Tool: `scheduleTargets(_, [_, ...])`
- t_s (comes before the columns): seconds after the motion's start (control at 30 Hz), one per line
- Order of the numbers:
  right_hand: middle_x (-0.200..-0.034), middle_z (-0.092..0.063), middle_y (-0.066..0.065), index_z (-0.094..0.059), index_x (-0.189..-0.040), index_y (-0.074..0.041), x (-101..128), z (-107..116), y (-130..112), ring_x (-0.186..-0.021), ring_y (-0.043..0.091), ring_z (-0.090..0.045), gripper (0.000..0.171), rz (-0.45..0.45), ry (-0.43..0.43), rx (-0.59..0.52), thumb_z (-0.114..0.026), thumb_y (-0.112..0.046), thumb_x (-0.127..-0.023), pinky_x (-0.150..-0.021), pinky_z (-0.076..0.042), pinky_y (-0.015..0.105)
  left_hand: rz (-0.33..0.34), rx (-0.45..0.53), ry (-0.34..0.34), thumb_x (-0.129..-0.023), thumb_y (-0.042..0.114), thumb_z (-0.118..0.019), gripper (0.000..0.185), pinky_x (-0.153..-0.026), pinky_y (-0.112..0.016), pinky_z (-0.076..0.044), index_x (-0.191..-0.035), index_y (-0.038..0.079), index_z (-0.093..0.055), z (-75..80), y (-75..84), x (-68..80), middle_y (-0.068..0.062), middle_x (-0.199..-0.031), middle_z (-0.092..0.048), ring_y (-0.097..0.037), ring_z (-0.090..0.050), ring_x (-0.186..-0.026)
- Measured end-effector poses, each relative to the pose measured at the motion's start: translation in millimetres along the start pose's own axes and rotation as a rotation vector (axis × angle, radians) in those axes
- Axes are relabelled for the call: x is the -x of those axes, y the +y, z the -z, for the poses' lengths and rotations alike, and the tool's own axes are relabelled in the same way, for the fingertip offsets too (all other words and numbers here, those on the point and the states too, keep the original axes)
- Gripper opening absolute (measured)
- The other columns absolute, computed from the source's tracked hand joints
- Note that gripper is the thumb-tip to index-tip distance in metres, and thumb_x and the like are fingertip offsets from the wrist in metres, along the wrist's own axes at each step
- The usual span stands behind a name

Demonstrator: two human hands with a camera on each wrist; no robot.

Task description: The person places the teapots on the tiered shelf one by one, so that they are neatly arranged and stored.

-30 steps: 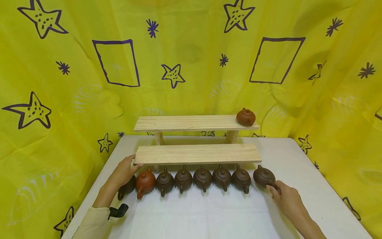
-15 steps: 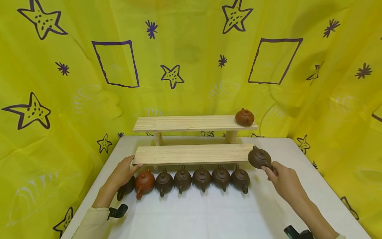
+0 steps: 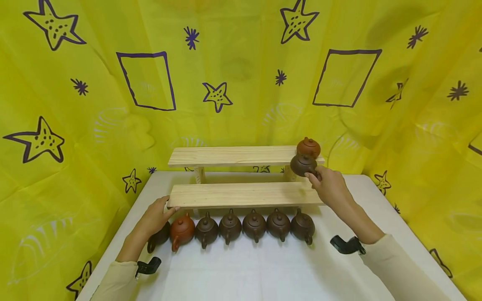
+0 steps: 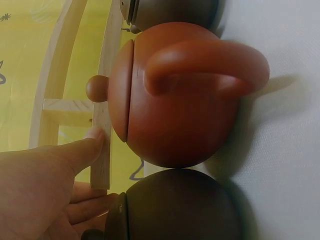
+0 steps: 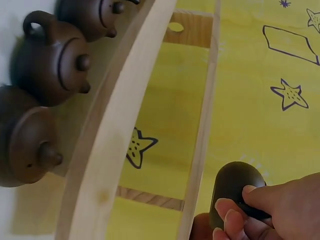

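My right hand (image 3: 333, 186) holds a dark brown teapot (image 3: 301, 166) by its handle, in the air above the right part of the two-tier wooden shelf's lower board (image 3: 241, 195). In the head view this teapot overlaps the front of the upper board (image 3: 233, 156) and the red-brown teapot (image 3: 308, 146) standing at that board's right end. Thumb and fingers pinch the teapot's handle in the right wrist view (image 5: 232, 182). My left hand (image 3: 152, 217) grips the left end of the lower board, its thumb (image 4: 90, 145) along the edge, above an orange-red teapot (image 4: 175, 100).
A row of dark teapots (image 3: 254, 225) stands on the white table (image 3: 241, 271) before the shelf, handles toward me. Among them, near the left end, is the orange-red one; the leftmost dark teapot (image 3: 160, 237) is partly behind my left wrist. A yellow patterned cloth (image 3: 248, 121) hangs behind.
My right hand has lifted the dark teapot from the right end of the table row, up and leftward to the upper board. My left hand has stayed on the lower board.
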State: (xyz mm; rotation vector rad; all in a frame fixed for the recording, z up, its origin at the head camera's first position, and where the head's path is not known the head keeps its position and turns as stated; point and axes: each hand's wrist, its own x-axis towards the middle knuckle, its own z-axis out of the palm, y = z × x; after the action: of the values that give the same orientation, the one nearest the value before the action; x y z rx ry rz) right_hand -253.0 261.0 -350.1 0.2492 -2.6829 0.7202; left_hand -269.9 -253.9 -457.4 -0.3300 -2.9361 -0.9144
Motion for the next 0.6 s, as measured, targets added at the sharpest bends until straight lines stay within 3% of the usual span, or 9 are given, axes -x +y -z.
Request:
scheduleTargets(0.13, [-0.070,-0.067,0.013,-0.062,-0.088,0.003,-23,-8,-8,-0.056,0.023,-0.054,0.029,-0.001,-0.004,-0.019,-0.061,-0.018,-0.108,-0.051,-0.038,0.032,0.001,0.006,-0.002,-0.107,0.026,-0.063,0.062,-0.114,-0.070,-0.039,-0.147,-0.017,-0.045,-0.4,-0.7,1.2,-0.041,-0.146,-0.051,-0.059,-0.047,-0.138])
scheduleTargets(0.27, [-0.066,-0.055,0.009,-0.059,-0.085,0.003,-41,-17,-14,-0.054,0.021,-0.049,0.032,-0.006,0.003,-0.030,-0.062,-0.019,-0.108,-0.050,-0.036,0.031,-0.001,0.011,0.009,-0.107,0.025,-0.063,0.061,-0.114,-0.070,-0.039,-0.147,-0.017,-0.045,-0.9,-1.8,1.0,-0.041,-0.146,-0.051,-0.058,-0.047,-0.138])
scheduleTargets(0.4, [-0.061,-0.043,0.005,-0.054,-0.077,0.000,-55,-24,-16,-0.050,0.019,-0.042,0.035,-0.008,0.026,-0.042,-0.063,-0.017,-0.107,-0.049,-0.033,0.030,-0.010,0.015,0.011,-0.107,0.024,-0.063,0.060,-0.114,-0.070,-0.039,-0.146,-0.018,-0.045,-2.0,-2.3,-0.2,-0.041,-0.146,-0.051,-0.058,-0.048,-0.138])
scheduleTargets(0.6, [-0.059,-0.041,0.003,-0.051,-0.072,-0.005,-70,-35,-18,-0.049,0.018,-0.041,0.040,-0.018,0.021,-0.049,-0.063,-0.018,-0.107,-0.049,-0.033,0.029,-0.012,0.021,0.018,-0.107,0.023,-0.063,0.059,-0.115,-0.069,-0.039,-0.147,-0.017,-0.046,-2.1,-2.4,-0.7,-0.040,-0.146,-0.052,-0.057,-0.048,-0.138])
